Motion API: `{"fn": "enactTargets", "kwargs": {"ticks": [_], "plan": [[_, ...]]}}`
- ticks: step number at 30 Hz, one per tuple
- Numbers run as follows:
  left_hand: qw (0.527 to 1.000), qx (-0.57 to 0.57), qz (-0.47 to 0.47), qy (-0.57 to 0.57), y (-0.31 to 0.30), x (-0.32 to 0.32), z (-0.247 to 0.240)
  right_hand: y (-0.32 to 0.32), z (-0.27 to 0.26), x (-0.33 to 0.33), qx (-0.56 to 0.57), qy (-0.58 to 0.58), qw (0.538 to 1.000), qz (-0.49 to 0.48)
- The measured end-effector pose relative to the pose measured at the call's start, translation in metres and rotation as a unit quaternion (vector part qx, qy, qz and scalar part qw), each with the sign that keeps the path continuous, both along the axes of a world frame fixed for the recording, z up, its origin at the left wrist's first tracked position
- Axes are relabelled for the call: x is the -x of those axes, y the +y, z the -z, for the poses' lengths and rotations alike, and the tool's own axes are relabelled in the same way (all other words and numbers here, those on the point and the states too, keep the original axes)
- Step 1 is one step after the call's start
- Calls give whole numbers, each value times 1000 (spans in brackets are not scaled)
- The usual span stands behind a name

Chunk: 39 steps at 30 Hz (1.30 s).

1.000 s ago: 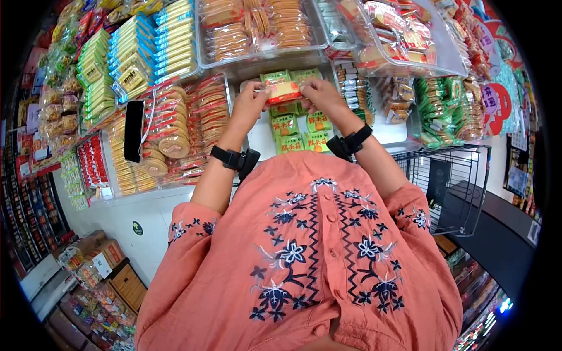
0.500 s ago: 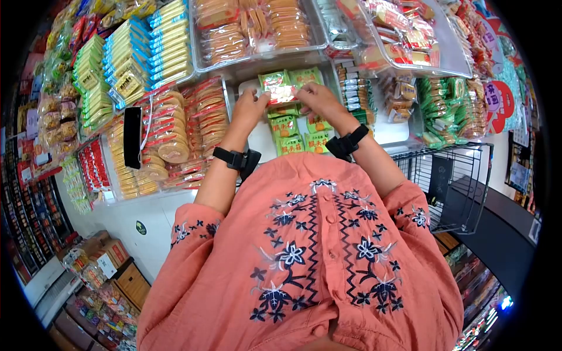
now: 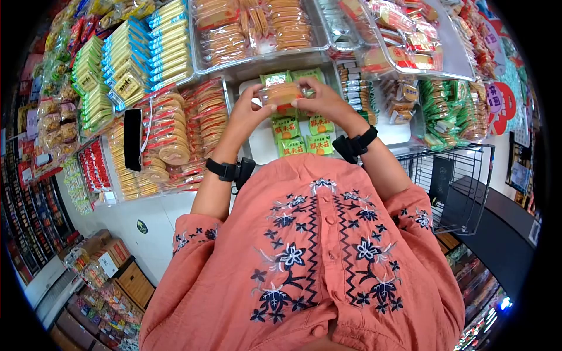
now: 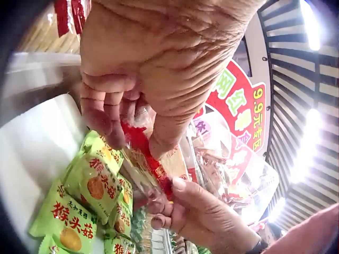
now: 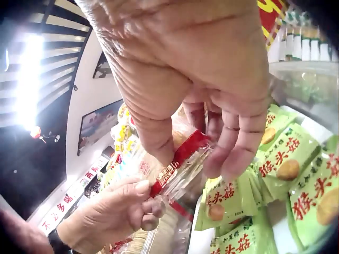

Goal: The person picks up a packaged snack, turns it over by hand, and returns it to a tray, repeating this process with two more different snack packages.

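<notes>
Both hands hold one clear packet of tan biscuits with a red band (image 3: 282, 95) above green packets (image 3: 287, 127) in a white-bottomed tray. The left hand (image 3: 249, 114) pinches its left end, thumb against fingers; the right hand (image 3: 325, 105) pinches the right end. In the left wrist view the left hand (image 4: 153, 69) grips the red strip (image 4: 151, 159), and the right hand (image 4: 209, 217) holds the other end. The right wrist view shows the right hand (image 5: 190, 79) on the red strip (image 5: 183, 159), with the left hand (image 5: 108, 211) at its far end. The green packets (image 5: 280, 164) lie beside.
Bins of wrapped biscuits (image 3: 170, 131) stand at the left, with a black phone-like object (image 3: 133, 140) over them. Behind is a clear bin of biscuits (image 3: 254, 57). A tilted clear bin (image 3: 410, 71) is at the right, above a black wire basket (image 3: 456, 187).
The packet has turned from its red and white face to show tan biscuits. The thumbs have moved to its near edge, and the fingers are now spread more around its ends.
</notes>
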<state>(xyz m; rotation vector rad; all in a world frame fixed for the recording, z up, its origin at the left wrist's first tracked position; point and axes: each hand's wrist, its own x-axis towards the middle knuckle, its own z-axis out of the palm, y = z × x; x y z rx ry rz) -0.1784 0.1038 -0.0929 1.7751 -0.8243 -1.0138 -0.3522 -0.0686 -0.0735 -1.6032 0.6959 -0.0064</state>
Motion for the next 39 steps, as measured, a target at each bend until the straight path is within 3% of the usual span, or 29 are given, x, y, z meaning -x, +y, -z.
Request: {"fn": "enactTargets", "kwargs": {"ticks": [5,8,10,11,15,18,26,32,35,39], "plan": [[988,95,42,-114,3,-1,-16,-5,13,0,62,-114,991,-18],[958,136,79,-239,4,-7,-19,-3,2,-5,204,-135,969,-34],[963,90,75,-244,1,-10,-49,2,-28,-11,211,-98,972,-36],[966,62,73,-239,0,-11,-65,1,-34,-13,250,-135,958,-32],[923,45,83,-372,-10,-18,-115,6,-73,-29,273,-176,946,-4],[913,4,89,-398,-20,-33,-135,3,-90,-47,311,-182,933,-6],[863,5,30,-504,-39,-90,-123,-11,-52,-127,370,-269,889,37],[856,-8,-10,-517,-56,-121,-107,-14,-35,-172,373,-218,898,81],[853,-7,-17,-521,-64,-132,-100,-20,-32,-186,429,-200,878,73],[853,-5,-35,-521,-71,-142,-87,-27,-24,-200,400,-189,894,71]]}}
